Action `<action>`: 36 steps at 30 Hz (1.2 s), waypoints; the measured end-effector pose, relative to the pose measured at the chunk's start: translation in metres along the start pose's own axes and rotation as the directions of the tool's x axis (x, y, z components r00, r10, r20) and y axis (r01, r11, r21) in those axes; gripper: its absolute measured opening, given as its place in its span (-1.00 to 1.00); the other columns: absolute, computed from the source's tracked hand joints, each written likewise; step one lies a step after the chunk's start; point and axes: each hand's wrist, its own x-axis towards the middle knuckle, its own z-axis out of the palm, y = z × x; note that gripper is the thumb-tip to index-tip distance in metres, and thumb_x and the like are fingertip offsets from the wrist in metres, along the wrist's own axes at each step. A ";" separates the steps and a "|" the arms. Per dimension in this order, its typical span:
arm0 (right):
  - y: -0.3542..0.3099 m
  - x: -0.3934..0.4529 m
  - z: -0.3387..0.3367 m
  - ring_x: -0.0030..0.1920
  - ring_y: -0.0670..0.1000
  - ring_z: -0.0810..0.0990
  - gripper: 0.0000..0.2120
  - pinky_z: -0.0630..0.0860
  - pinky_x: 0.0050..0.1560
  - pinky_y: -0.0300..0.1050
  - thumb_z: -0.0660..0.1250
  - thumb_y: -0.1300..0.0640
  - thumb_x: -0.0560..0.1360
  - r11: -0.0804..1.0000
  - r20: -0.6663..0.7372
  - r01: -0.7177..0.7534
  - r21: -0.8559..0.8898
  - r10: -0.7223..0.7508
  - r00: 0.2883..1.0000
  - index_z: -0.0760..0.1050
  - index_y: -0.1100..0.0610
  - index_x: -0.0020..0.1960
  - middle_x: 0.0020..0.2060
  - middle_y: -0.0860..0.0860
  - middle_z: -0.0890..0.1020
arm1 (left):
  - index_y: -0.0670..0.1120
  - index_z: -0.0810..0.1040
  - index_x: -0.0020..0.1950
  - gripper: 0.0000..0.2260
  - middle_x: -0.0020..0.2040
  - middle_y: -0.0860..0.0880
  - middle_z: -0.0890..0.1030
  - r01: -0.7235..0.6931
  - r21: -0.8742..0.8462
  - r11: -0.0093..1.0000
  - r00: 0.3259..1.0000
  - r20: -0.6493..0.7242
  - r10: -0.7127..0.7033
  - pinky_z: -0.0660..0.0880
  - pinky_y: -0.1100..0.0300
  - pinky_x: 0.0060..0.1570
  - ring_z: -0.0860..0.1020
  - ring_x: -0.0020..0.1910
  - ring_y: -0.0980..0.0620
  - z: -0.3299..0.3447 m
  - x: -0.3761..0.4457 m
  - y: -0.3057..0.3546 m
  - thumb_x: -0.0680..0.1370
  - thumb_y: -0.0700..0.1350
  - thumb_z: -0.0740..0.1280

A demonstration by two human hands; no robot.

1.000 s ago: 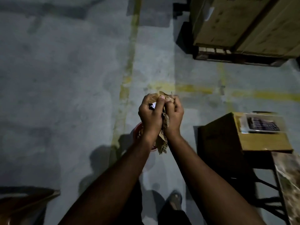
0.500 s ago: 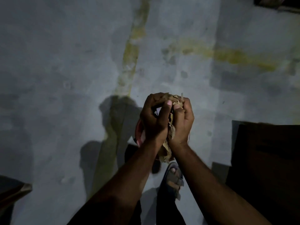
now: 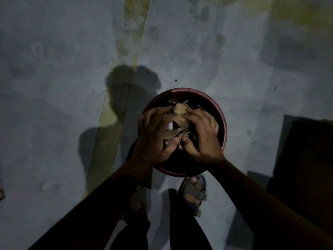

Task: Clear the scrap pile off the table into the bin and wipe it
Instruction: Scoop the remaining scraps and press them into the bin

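Observation:
A round dark-red bin [image 3: 180, 90] stands on the concrete floor right below me. Both hands hover over its mouth. My left hand [image 3: 154, 134] and my right hand [image 3: 204, 138] face each other with fingers spread and loosened. Brown paper and cardboard scraps [image 3: 180, 120] lie loosely cupped between them, and a white bit shows by the left palm. More scraps show inside the bin beyond my fingertips [image 3: 185, 103]. The table is out of view.
My sandalled foot [image 3: 193, 193] stands just behind the bin. A dark box-like shape [image 3: 306, 159] fills the right edge. A worn yellow floor line [image 3: 129, 33] runs from the top down to the left of the bin.
My view tilted down and the hands dropped to the bin's mouth. The tight two-handed clasp on the scrap bundle has loosened, and the hands have parted.

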 end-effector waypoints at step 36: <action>-0.064 -0.004 -0.044 0.56 0.17 0.19 -0.46 0.09 0.48 0.37 -0.04 -0.20 0.66 0.905 0.150 -0.025 -0.425 0.097 0.984 0.33 0.01 0.53 0.54 0.03 0.35 | -0.17 0.14 0.63 -0.33 0.64 -0.16 0.11 0.013 0.519 0.855 0.966 0.214 -0.145 0.13 -0.15 0.54 0.06 0.63 -0.13 -0.041 -0.030 0.050 0.63 0.14 0.19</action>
